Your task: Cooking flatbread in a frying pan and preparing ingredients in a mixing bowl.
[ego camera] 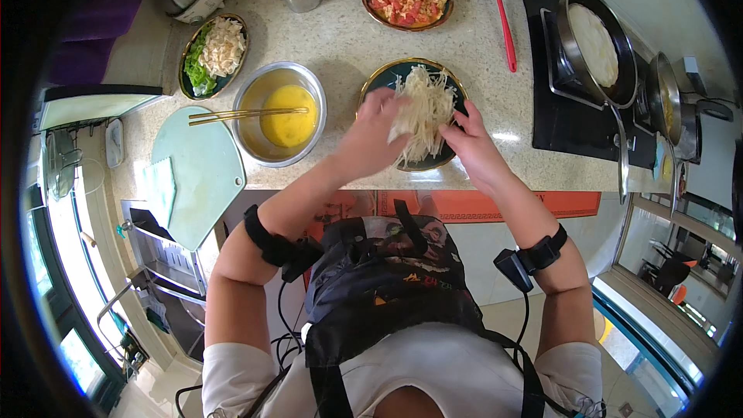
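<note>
A heap of thin pale strands [425, 113], which looks like enoki mushrooms, lies on a dark green plate [380, 76] with a gold rim. My left hand [371, 136] reaches over the plate's left side, its fingers spread at the heap's edge. On the other side, my right hand [473, 142] has its thumb and fingertips at the strands; whether they pinch any is unclear. To the left stands a metal bowl [246, 93] of beaten yellow egg [287, 122]. Chopsticks [226, 116] rest across that bowl.
A plate of tomato and egg [409, 0] stands behind, near a red spatula [504, 17]. At right, a frying pan [598, 46] holding something white sits on the black stove [551, 122]. A green cutting board [200, 186] overhangs the counter's left front.
</note>
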Action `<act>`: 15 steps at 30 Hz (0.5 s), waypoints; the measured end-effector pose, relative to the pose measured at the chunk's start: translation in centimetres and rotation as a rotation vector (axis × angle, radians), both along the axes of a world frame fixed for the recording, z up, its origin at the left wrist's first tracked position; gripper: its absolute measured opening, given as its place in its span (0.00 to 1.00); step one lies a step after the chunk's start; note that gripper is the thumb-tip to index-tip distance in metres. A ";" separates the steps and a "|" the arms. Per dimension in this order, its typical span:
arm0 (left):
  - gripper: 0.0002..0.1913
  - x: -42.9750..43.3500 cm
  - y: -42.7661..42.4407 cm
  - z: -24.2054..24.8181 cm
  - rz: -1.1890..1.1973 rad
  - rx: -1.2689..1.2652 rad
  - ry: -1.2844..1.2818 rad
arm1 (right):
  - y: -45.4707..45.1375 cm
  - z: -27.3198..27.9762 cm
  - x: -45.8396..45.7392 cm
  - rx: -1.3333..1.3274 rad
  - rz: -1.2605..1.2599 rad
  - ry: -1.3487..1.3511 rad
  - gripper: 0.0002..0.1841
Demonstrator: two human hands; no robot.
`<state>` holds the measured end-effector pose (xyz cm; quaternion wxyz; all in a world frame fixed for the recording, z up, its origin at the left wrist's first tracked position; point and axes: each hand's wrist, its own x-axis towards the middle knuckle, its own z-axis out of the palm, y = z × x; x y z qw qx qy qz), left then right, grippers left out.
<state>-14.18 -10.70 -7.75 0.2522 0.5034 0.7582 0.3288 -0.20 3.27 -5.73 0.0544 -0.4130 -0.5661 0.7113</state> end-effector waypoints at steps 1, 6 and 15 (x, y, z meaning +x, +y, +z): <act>0.32 -0.2 0.2 -0.2 0.002 -0.002 0.000 | 0.3 0.5 0.0 -0.152 -0.059 -0.069 0.35; 0.31 -1.6 2.8 -2.1 0.186 -0.245 -0.409 | 1.0 -0.8 -1.7 -0.403 -0.072 -0.128 0.26; 0.25 4.0 2.6 -1.7 -0.055 0.013 -0.163 | 1.3 -3.0 -3.1 -0.453 -0.189 0.002 0.15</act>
